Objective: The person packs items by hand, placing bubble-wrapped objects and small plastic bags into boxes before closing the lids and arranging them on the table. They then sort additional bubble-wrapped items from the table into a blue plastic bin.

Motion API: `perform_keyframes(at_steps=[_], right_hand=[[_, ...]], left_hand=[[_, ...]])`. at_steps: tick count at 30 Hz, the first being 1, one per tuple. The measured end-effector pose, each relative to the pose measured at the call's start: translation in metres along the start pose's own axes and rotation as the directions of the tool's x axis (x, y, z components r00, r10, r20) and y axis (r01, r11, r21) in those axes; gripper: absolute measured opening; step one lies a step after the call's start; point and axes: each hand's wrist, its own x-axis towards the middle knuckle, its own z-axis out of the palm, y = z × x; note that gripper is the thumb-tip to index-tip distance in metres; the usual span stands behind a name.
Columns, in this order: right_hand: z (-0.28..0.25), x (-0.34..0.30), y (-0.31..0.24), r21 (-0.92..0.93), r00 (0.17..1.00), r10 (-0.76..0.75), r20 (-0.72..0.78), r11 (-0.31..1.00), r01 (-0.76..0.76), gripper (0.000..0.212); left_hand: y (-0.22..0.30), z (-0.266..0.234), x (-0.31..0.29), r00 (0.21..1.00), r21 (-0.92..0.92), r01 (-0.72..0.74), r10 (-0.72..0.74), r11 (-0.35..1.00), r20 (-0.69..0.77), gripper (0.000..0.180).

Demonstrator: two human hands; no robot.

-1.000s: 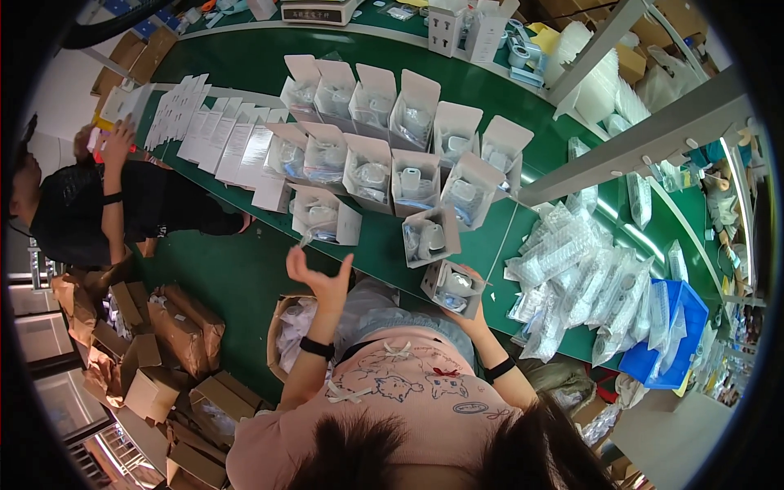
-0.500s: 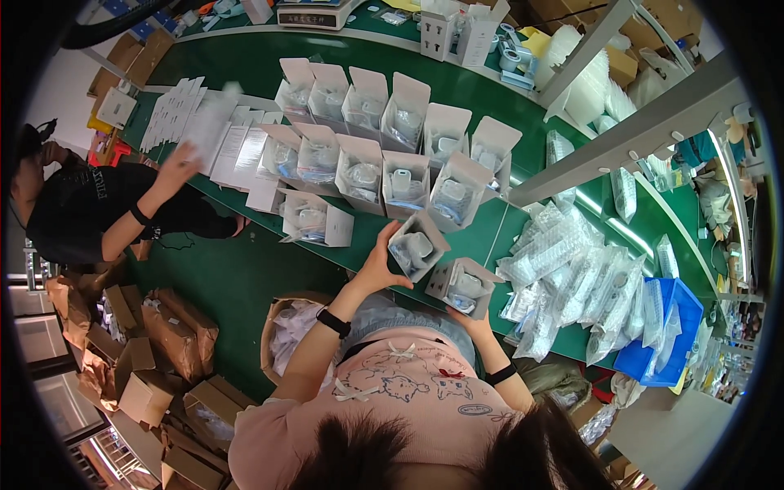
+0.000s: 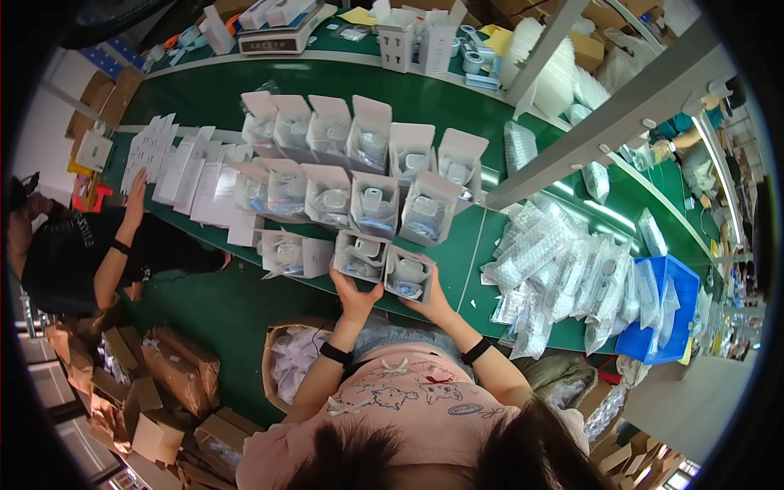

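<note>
Two open white boxes stand side by side at the table's near edge, touching each other. My left hand (image 3: 356,297) is closed round the lower left side of the left box (image 3: 360,260). Closed on the right side of the other box (image 3: 408,278) is my right hand (image 3: 436,299). Each holds a pale device and clear plastic bags. Just left of them lies a third open box (image 3: 296,255), its flap to one side. Behind, two rows of similar open boxes (image 3: 331,196) stand with lids raised and bagged devices inside.
Flat white cartons (image 3: 192,171) are spread at the left, near a co-worker's hand (image 3: 135,192). To the right sit a heap of bubble-wrap pouches (image 3: 555,261) and a blue bin (image 3: 688,314). A grey metal post (image 3: 604,135) slants over the table. An open carton (image 3: 282,359) stands below the edge.
Both held boxes have moved left and come together beside the third box. The left one is turned straighter. The co-worker's hand has moved left, away from the white sheets.
</note>
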Motion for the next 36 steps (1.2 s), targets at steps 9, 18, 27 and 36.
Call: perform_keyframes(at_steps=[9,18,27,36], right_hand=[[-0.187,0.041,-0.079,-0.71,0.974,0.185,-0.131,0.668,-0.223,0.035],[-0.302,0.243,0.055,-0.794,0.969,0.175,-0.172,0.558,-0.241,0.074],[-0.253,0.286,0.081,-0.492,0.841,0.51,-0.179,0.694,-0.525,0.089],[-0.315,0.258,0.095,0.032,0.903,0.245,-0.352,0.968,-0.25,0.054]], left_hand=[[-0.024,-0.028,-0.001,0.979,0.273,0.146,-0.179,0.951,0.097,0.096],[0.005,-0.001,0.002,0.963,0.429,0.254,-0.269,0.867,-0.027,0.094],[-0.024,-0.034,-0.013,0.983,0.654,0.119,-0.181,0.747,0.028,0.082],[-0.013,-0.025,-0.005,0.969,0.53,0.246,-0.205,0.812,-0.136,0.064]])
